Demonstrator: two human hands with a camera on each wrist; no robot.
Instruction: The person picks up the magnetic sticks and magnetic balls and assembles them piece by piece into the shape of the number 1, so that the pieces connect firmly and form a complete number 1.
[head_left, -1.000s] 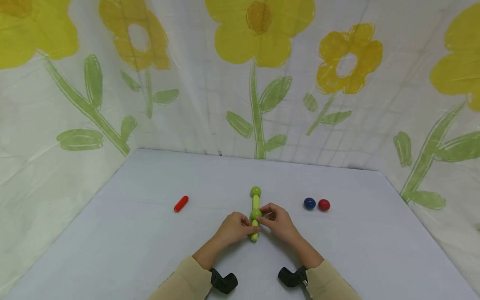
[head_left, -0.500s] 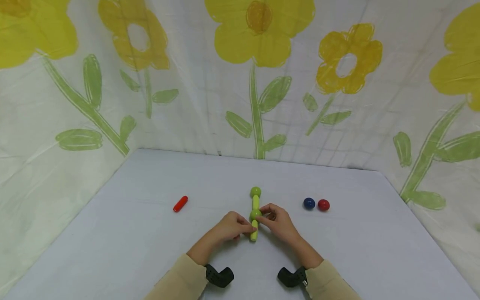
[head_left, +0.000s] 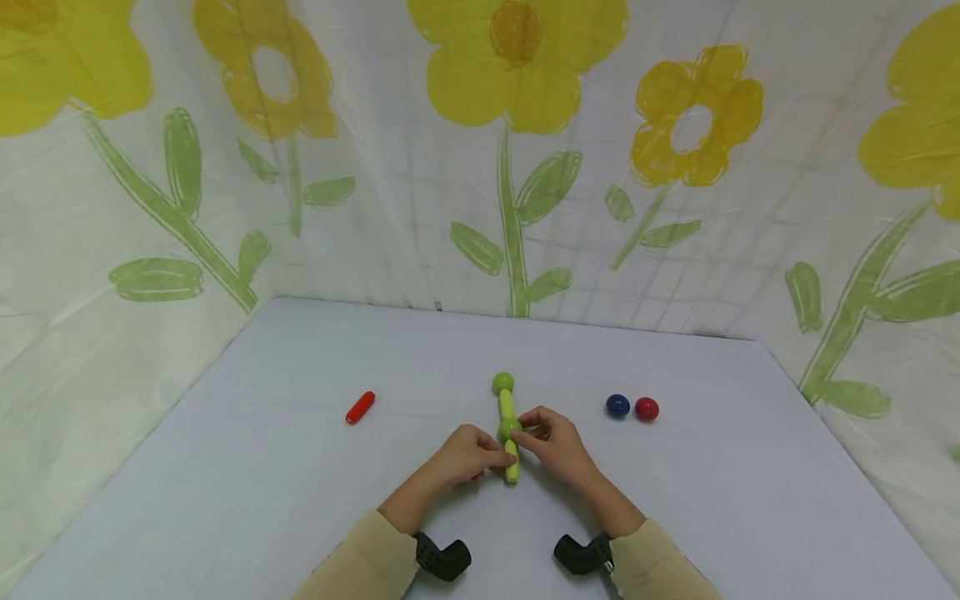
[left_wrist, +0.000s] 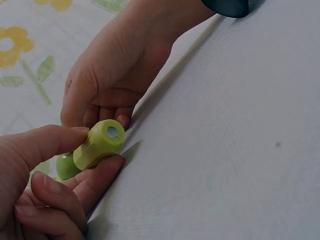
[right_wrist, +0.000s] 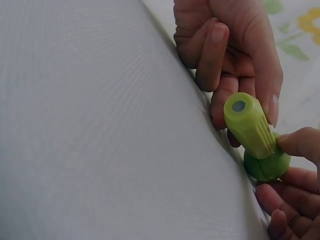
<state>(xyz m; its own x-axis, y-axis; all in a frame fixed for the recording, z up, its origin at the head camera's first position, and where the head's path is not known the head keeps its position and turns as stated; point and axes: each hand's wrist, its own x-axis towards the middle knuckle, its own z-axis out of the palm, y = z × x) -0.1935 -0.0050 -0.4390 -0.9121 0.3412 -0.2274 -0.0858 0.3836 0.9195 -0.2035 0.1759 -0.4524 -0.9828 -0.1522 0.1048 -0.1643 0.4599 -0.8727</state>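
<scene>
In the head view, a chain of light-green rods and green balls lies at the middle of the table. My left hand (head_left: 467,454) pinches the near rod (head_left: 512,463) between thumb and finger. The middle ball (head_left: 509,429) is held between the thumb and fingers of my right hand (head_left: 558,446). Beyond it, the far rod (head_left: 506,405) leads to another green ball (head_left: 502,383). Both wrist views show a grey disc in the end face of the near rod (left_wrist: 100,145), whose other end meets the middle ball (right_wrist: 267,165).
On the white table (head_left: 300,500), a red rod (head_left: 360,407) lies to the left. A blue ball (head_left: 618,406) and a red ball (head_left: 647,408) sit side by side to the right. A flower-printed curtain (head_left: 390,208) stands behind the table.
The far end of the chain has swung slightly left and its near end slightly right. My left hand has shifted a little along the near rod; my right hand stays nearly in place.
</scene>
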